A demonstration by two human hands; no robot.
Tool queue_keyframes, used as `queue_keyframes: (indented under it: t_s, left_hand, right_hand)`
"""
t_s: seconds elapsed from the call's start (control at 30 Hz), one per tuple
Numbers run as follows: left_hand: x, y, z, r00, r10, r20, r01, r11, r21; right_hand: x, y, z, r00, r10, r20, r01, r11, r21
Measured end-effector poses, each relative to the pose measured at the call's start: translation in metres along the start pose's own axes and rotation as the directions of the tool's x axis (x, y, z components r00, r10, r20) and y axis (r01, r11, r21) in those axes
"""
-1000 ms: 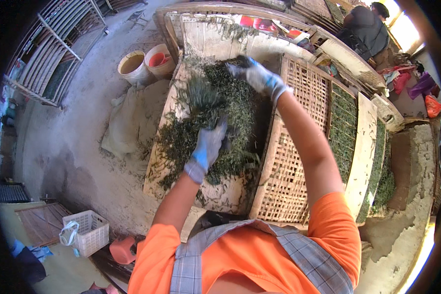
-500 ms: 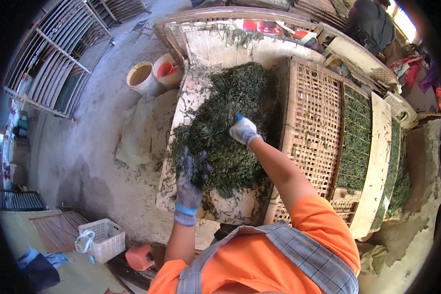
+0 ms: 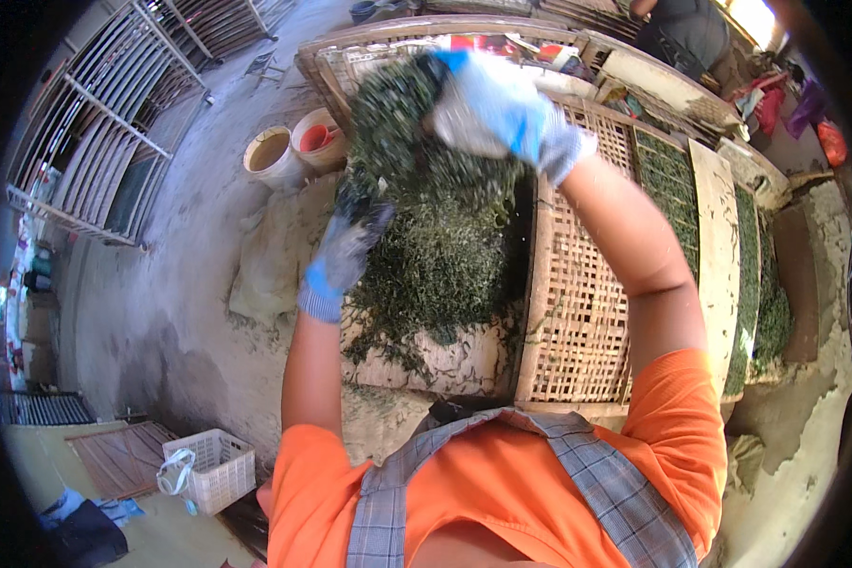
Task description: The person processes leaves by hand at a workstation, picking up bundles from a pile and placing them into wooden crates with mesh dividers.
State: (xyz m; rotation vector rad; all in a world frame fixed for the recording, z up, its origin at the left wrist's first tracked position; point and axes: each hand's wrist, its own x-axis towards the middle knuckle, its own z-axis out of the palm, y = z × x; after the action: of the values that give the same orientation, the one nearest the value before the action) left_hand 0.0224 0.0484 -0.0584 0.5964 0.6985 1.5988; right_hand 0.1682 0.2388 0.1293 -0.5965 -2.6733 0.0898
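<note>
A heap of dark green, shredded-looking leaves lies on a pale board in front of me. High over its far part, my right hand, in a white and blue glove, grips a large clump of the same leaves; both are smeared by motion. My left hand, in a greyish glove with a blue cuff, is at the left edge of the heap, just below the raised clump. Its blurred fingers reach into the leaves, so their grip does not show.
Right of the heap stands a woven bamboo tray, with leaf-covered trays beyond. Two buckets are at the far left, by slatted racks. A white plastic crate sits near left. Another person is at the far right.
My right hand has risen from the heap, coming nearer the camera with a clump of leaves. The left hand has moved up and away from me to the heap's left edge.
</note>
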Motion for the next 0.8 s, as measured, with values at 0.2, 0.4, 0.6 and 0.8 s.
queue_keyframes:
  t_s: [0.2,0.4,0.6,0.8]
  left_hand:
    - [0.055,-0.035,0.022,0.996,-0.069,0.052,-0.034,0.231,0.972]
    - [0.036,-0.048,0.05,0.837,-0.168,-0.521,0.386,0.855,0.345]
    - [0.006,0.007,0.062,0.827,0.165,-0.537,-0.013,0.961,0.276]
    - [-0.009,0.018,0.051,0.845,0.158,-0.51,-0.034,0.969,0.243]
  right_hand:
    - [0.03,0.026,0.032,0.787,-0.538,0.303,0.576,0.462,-0.674]
    - [-0.075,0.131,0.218,0.807,-0.134,0.575,0.482,0.712,-0.511]
    - [-0.107,0.086,0.308,0.496,0.573,0.652,-0.768,0.64,0.022]
    - [-0.095,-0.023,0.319,0.407,0.308,0.86,-0.373,0.915,-0.151]
